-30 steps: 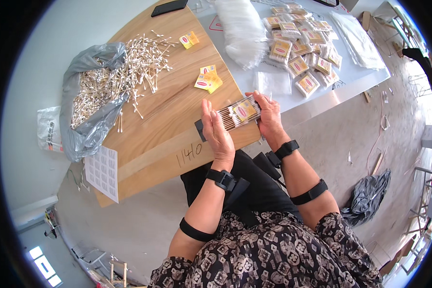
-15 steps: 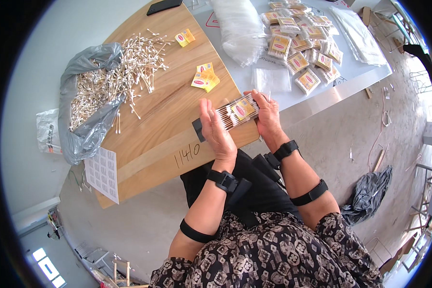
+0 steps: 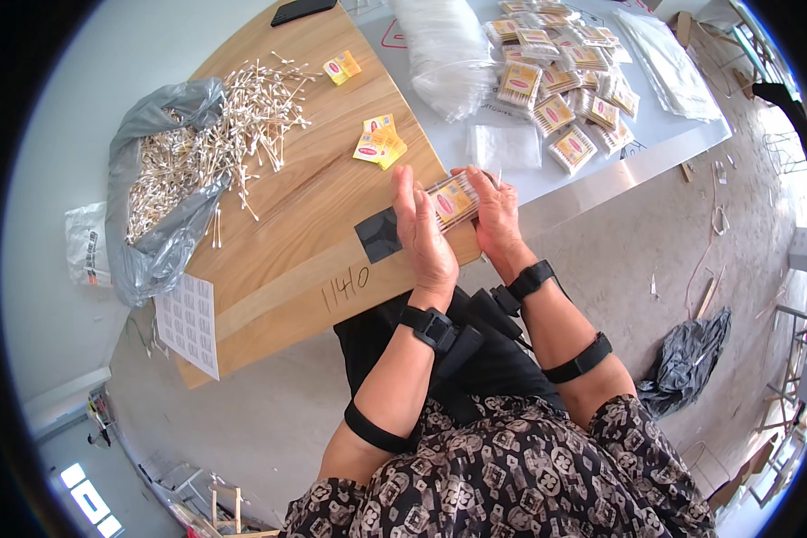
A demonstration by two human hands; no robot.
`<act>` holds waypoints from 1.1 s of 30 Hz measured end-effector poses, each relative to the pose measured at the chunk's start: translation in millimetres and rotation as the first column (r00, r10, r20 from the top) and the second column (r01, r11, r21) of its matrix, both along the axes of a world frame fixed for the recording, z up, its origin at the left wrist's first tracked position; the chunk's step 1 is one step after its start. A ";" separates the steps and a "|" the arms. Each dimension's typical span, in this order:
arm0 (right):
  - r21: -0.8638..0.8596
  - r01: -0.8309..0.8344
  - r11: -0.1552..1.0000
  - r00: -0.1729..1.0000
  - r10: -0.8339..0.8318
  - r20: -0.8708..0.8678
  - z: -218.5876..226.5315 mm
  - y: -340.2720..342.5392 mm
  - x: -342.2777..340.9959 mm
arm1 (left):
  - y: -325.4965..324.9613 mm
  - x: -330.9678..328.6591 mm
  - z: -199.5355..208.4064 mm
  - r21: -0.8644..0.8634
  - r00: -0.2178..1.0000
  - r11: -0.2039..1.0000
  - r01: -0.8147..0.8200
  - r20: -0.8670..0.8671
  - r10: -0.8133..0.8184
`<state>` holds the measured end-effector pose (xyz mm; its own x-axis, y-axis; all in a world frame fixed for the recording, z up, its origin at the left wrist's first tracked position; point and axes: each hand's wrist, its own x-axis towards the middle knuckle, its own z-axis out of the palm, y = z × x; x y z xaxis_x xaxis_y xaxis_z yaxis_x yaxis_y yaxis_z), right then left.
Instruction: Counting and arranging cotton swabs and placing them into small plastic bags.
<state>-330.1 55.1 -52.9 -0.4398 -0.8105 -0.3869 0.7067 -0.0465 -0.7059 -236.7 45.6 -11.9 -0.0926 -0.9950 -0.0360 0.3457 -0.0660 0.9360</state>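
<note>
Between my two hands, over the table's corner, is a pack of cotton swabs (image 3: 451, 203) with a yellow label on its face. My left hand (image 3: 428, 240) presses its left end, fingers straight and close together. Around the right end my right hand (image 3: 496, 217) is closed, thumb along the near edge. A black square patch (image 3: 378, 236) lies on the wood beside my left hand. Beyond the hands are several yellow labels (image 3: 379, 143) and a clear plastic bag (image 3: 504, 147).
Loose cotton swabs (image 3: 264, 112) spill from a grey plastic bag (image 3: 125, 260) at the left. Finished-looking swab packs (image 3: 560, 76) are heaped on the grey sheet at the back right, near clear bags (image 3: 439, 63). A printed sheet (image 3: 186, 323) overhangs the table's near left edge.
My left hand has moved right along the pack, covering more of its left end and uncovering the black patch. My right hand stays at the other end.
</note>
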 end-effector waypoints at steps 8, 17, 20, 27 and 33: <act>0.004 0.047 0.999 0.996 -0.047 0.078 0.4 -0.5 0.4 | -8.5 25.6 -5.2 -0.009 0.993 1.000 0.017 -0.118 -0.018; 0.124 0.379 0.917 0.436 -0.059 -0.898 23.4 22.9 -11.4 | -33.4 161.0 -24.7 -0.262 0.849 0.917 -0.300 0.365 0.382; -0.109 0.124 0.986 0.136 -0.126 -0.983 50.8 26.1 11.2 | -41.5 198.3 -33.1 -0.257 0.807 0.932 -0.254 0.476 0.351; -0.020 -0.543 0.839 0.032 -0.003 -0.999 45.3 -3.3 95.6 | -99.2 181.5 -3.5 -0.239 0.618 0.968 -0.078 0.750 0.236; 0.070 -0.505 0.861 -0.040 0.058 -0.998 39.8 -11.0 112.8 | -170.8 173.6 12.6 -0.278 0.366 0.961 -0.017 0.892 0.264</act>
<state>-217.4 44.1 -13.1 0.0928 -0.9187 0.3839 -0.6137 -0.3564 -0.7045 -63.1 -125.2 0.7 0.0163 -0.9834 0.1808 -0.7430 0.1091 0.6603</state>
